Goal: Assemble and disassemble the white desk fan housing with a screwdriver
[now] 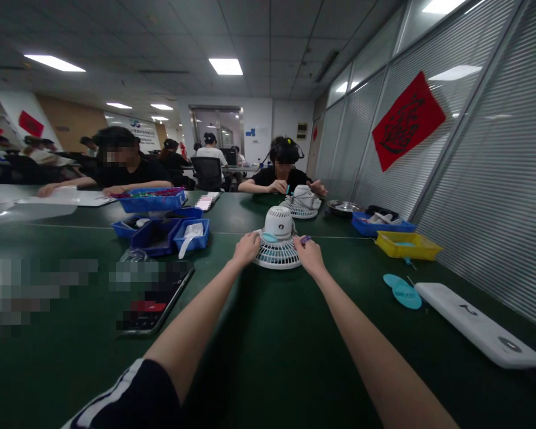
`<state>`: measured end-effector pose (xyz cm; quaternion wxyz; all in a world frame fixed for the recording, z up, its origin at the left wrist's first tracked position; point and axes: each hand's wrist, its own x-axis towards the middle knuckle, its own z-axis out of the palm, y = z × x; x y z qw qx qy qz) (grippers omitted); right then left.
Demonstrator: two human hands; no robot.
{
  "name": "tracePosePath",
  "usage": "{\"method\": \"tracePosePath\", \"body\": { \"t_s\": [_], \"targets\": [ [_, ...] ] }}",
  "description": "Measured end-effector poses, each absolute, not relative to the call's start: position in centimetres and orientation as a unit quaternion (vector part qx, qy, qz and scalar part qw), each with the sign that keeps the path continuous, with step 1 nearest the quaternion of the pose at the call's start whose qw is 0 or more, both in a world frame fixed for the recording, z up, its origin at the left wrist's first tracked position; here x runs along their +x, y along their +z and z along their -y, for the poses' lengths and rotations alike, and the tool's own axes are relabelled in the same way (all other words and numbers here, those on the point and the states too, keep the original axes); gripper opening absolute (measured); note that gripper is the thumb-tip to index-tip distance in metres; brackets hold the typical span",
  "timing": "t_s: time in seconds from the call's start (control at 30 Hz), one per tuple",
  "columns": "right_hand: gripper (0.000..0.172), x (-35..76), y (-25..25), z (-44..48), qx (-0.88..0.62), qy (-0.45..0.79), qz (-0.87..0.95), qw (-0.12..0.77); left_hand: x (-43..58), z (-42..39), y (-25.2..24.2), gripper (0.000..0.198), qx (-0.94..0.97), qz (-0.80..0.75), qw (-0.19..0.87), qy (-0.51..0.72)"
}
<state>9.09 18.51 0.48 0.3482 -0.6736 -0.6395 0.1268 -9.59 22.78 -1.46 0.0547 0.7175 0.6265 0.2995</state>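
In front of me a white fan head [279, 225] lies grille-down on the green table [259, 357], its rounded motor housing upward. Blue blades show through the grille slots. At the grille's left side, my left hand [246, 249] is closed on the edge. A light-blue oval piece [269, 237] sits against the housing near those fingers. On the opposite side my right hand [310, 255] grips the fan's edge. A small purple object [305, 239] shows at its fingers; its kind is unclear.
Blue bins [156, 235] stand left, near a phone [158, 301]. At right are a yellow tray [408, 245], light-blue discs [406, 295] and a long white fan part [477, 325]. Across the table, a co-worker [283, 173] handles another white fan [301, 202]; another person sits left.
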Motion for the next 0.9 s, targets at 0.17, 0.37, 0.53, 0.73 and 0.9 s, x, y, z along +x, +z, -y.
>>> {"method": "tracePosePath", "body": {
  "t_s": [0.17, 0.37, 0.53, 0.73, 0.9],
  "targets": [
    [0.039, 9.2, -0.2, -18.5, -0.675, 0.118, 0.629, 0.367, -10.0, -21.4, -1.5, 0.037, 0.719, -0.632, 0.044, 0.284],
    [0.042, 10.7, 0.1, -16.1, -0.658, 0.142, 0.635, 0.379, -10.9, -17.3, 1.1, 0.034, 0.727, -0.635, 0.091, 0.246],
    [0.038, 12.4, 2.2, -12.0, -0.627, 0.182, 0.69, 0.312, -12.8, -13.5, 4.6, 0.031, 0.738, -0.606, 0.252, 0.159],
    [0.038, 15.3, 4.4, -9.5, -0.548, 0.369, 0.71, 0.243, -14.4, -11.6, 6.9, 0.033, 0.707, -0.523, 0.473, 0.053],
    [0.038, 15.7, 4.8, -10.5, -0.555, 0.314, 0.646, 0.42, -12.7, -13.0, 5.8, 0.023, 0.668, -0.563, 0.432, 0.225]
  ]
}}
